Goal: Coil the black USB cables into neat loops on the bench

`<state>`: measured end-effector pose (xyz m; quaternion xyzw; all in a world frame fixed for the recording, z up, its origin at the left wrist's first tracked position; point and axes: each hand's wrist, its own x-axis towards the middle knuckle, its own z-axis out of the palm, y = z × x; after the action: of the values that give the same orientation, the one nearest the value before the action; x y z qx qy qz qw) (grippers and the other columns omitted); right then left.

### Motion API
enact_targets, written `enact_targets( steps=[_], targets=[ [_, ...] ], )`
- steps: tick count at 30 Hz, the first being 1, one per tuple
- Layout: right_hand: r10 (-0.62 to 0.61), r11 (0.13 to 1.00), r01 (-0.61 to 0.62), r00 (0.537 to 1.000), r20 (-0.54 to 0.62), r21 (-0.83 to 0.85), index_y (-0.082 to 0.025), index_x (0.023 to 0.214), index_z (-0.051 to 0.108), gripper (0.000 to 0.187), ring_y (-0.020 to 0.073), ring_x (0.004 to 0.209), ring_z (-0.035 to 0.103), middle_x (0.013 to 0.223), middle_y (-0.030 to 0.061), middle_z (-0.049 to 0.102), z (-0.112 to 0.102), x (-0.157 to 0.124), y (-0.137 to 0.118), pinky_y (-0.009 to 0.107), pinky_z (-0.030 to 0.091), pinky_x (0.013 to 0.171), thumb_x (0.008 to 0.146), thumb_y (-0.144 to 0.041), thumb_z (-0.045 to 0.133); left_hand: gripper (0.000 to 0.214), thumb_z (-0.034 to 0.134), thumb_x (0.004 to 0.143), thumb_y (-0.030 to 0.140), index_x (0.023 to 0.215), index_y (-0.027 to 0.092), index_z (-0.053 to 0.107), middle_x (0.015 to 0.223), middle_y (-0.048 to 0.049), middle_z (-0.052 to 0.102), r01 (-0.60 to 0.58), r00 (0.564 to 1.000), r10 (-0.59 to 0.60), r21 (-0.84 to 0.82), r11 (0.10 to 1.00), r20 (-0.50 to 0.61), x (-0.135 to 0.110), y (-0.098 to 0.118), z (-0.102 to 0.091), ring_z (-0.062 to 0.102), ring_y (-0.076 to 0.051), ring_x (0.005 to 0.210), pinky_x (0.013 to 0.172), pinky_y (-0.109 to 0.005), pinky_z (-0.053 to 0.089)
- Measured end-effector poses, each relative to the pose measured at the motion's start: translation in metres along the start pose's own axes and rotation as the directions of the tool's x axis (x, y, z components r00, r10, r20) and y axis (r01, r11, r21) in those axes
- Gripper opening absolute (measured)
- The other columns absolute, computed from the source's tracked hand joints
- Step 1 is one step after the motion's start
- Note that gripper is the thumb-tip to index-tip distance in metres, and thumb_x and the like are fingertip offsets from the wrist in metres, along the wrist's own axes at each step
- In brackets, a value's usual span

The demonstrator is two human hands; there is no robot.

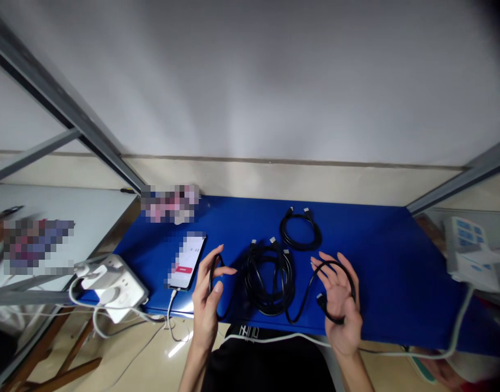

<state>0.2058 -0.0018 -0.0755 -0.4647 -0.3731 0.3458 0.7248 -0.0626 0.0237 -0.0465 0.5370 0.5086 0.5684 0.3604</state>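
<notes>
A black cable (302,305) runs between my two hands over the front of a blue table (388,256). My left hand (207,302) has one end of it looped round the fingers, which are curled with thumb and forefinger apart. My right hand (339,305) is palm up, fingers spread, with the cable looped round it and a plug end against the palm. Between my hands lies a pile of coiled black cables (270,275). Another coiled black cable (301,228) lies further back.
A phone (187,261) with a lit screen lies left of my left hand, a white lead plugged into it. A white power strip (111,280) sits at the table's left corner, another (472,250) at the right. Grey metal frame bars stand at both sides.
</notes>
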Motion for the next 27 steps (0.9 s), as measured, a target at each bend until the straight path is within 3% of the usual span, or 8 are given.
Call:
enact_targets(
  steps=[2, 5, 8, 12, 16, 18, 23, 27],
  targets=[
    [-0.001, 0.999, 0.002, 1.000, 0.011, -0.037, -0.028, 0.156, 0.054, 0.056, 0.0395, 0.133, 0.068, 0.146, 0.0142, 0.066, 0.001, -0.002, 0.005, 0.071, 0.043, 0.117, 0.109, -0.054, 0.043, 0.034, 0.058, 0.105, 0.047, 0.108, 0.026, 0.084, 0.155, -0.0095, 0.062, -0.011, 1.000, 0.011, -0.001, 1.000, 0.002, 0.000, -0.004, 0.003, 0.052, -0.038, 0.149, 0.130, -0.055, 0.034],
    [-0.010, 0.995, 0.013, 0.999, 0.035, -0.096, -0.027, 0.158, 0.052, 0.055, 0.0391, 0.140, 0.064, 0.147, 0.0152, 0.065, 0.000, -0.006, 0.014, 0.071, 0.041, 0.120, 0.111, -0.053, 0.038, 0.045, 0.051, 0.106, 0.056, 0.119, 0.027, 0.082, 0.156, -0.0110, 0.060, -0.005, 1.000, 0.006, -0.036, 0.999, 0.021, 0.001, -0.009, 0.008, 0.060, -0.038, 0.138, 0.129, -0.057, 0.033],
    [-0.027, 0.980, 0.044, 0.996, 0.089, -0.192, -0.026, 0.164, 0.043, 0.065, 0.0411, 0.147, 0.056, 0.154, 0.0174, 0.059, -0.003, -0.010, 0.021, 0.073, 0.036, 0.124, 0.107, -0.055, 0.052, 0.060, 0.049, 0.100, 0.066, 0.138, 0.027, 0.074, 0.159, -0.0129, 0.056, -0.014, 0.999, 0.019, -0.147, 0.989, 0.036, 0.000, -0.014, 0.011, 0.060, -0.041, 0.135, 0.127, -0.061, 0.032],
    [-0.022, 0.935, 0.090, 0.980, 0.196, -0.343, -0.025, 0.168, 0.038, 0.087, 0.0430, 0.152, 0.049, 0.157, 0.0184, 0.056, -0.009, -0.013, 0.025, 0.074, 0.031, 0.127, 0.093, -0.044, 0.079, 0.066, 0.054, 0.095, 0.069, 0.141, 0.025, 0.070, 0.162, -0.0135, 0.052, 0.035, 0.998, -0.023, -0.214, 0.976, 0.056, -0.002, -0.019, 0.016, 0.044, -0.045, 0.152, 0.130, -0.062, 0.026],
    [-0.024, 0.786, 0.236, 0.936, 0.352, -0.571, -0.031, 0.171, 0.032, 0.097, 0.0417, 0.150, 0.052, 0.159, 0.0169, 0.053, -0.019, -0.012, 0.025, 0.069, 0.045, 0.121, 0.088, -0.031, 0.083, 0.074, 0.052, 0.095, 0.077, 0.143, 0.024, 0.069, 0.160, -0.0147, 0.051, 0.063, 0.997, -0.053, -0.175, 0.983, 0.059, -0.003, -0.021, 0.022, 0.043, -0.045, 0.153, 0.132, -0.061, 0.025],
    [-0.028, 0.773, 0.256, 0.928, 0.371, -0.581, -0.032, 0.170, 0.035, 0.095, 0.0409, 0.145, 0.056, 0.158, 0.0164, 0.055, -0.024, -0.012, 0.025, 0.066, 0.051, 0.116, 0.088, -0.030, 0.083, 0.078, 0.054, 0.092, 0.082, 0.143, 0.025, 0.070, 0.157, -0.0153, 0.052, 0.080, 0.995, -0.070, -0.155, 0.985, 0.065, -0.004, -0.023, 0.023, 0.047, -0.044, 0.150, 0.128, -0.060, 0.033],
    [-0.070, 0.918, 0.126, 0.985, 0.161, -0.377, -0.028, 0.165, 0.046, 0.081, 0.0391, 0.129, 0.067, 0.142, 0.0164, 0.063, -0.030, -0.008, 0.016, 0.066, 0.051, 0.112, 0.092, -0.037, 0.080, 0.078, 0.057, 0.089, 0.086, 0.142, 0.029, 0.069, 0.151, -0.0136, 0.056, 0.080, 0.997, -0.083, -0.190, 0.978, -0.005, -0.003, -0.023, 0.016, 0.061, -0.041, 0.133, 0.103, -0.052, 0.055],
    [-0.129, 0.960, 0.115, 0.991, -0.039, -0.255, -0.026, 0.164, 0.044, 0.073, 0.0421, 0.138, 0.062, 0.143, 0.0158, 0.064, -0.033, 0.005, -0.004, 0.073, 0.036, 0.122, 0.097, -0.046, 0.068, 0.068, 0.059, 0.090, 0.079, 0.133, 0.029, 0.075, 0.140, -0.0111, 0.067, -0.064, 0.980, 0.008, -0.278, 0.958, -0.198, 0.004, -0.002, -0.001, 0.059, -0.042, 0.135, 0.110, -0.054, 0.051]
  ],
)
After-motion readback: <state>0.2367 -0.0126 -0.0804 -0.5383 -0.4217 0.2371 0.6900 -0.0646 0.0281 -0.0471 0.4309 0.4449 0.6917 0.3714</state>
